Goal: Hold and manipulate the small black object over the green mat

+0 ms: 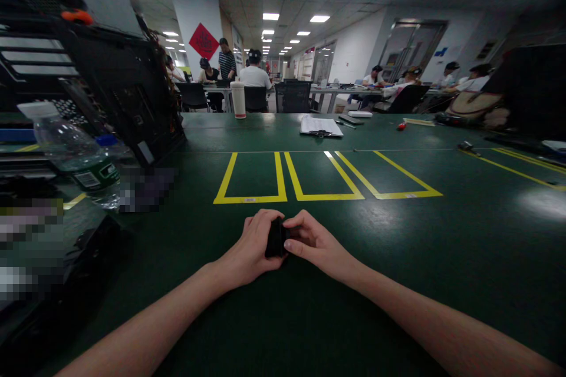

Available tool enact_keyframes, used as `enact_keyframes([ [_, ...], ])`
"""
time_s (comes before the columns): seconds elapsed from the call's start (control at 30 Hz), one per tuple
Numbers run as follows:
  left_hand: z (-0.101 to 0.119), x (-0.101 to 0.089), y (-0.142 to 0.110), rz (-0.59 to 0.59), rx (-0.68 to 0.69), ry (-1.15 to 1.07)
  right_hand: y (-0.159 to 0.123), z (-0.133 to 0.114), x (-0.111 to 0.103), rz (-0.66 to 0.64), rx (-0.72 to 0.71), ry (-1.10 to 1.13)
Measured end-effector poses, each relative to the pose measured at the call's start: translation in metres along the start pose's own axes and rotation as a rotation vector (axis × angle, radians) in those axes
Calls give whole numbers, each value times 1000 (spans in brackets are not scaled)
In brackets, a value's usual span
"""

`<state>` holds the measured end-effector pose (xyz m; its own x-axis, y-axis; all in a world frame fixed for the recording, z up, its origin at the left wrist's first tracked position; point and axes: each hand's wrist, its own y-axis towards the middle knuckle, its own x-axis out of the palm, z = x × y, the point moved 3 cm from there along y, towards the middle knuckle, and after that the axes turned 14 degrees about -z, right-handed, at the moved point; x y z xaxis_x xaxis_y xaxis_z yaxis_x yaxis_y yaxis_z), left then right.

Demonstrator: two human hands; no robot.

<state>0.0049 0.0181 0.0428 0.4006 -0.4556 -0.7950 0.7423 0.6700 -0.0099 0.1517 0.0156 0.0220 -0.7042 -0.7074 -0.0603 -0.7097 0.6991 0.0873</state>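
Black object (274, 240) sits clasped in my left hand (250, 247), my right hand (321, 247) pinching its edge, yellow tape outlines (327, 197) just beyond my fingers; a steady left hold and light right-hand pressure should keep it from twisting

Pixel blocks blur things at left; computer case (132, 100) cut off by upper-left edge; writing on clipboard sheets (319, 125) too small to read.

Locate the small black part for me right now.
In the head view, the small black part is just below centre, held in the left hand with the right hand at its right side, nearer than the yellow tape outlines.
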Motion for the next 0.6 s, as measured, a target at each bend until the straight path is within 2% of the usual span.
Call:
enact_keyframes([
  [0.17,0,0,0,24,21,-2,0,-3,0,38,33,-49],
  [0.37,2,-1,0,14,18,-4,-1,-5,2,-27,-4,-3],
  [0.6,2,0,0,21,22,-1,-1,-5,1,23,24,-11],
])
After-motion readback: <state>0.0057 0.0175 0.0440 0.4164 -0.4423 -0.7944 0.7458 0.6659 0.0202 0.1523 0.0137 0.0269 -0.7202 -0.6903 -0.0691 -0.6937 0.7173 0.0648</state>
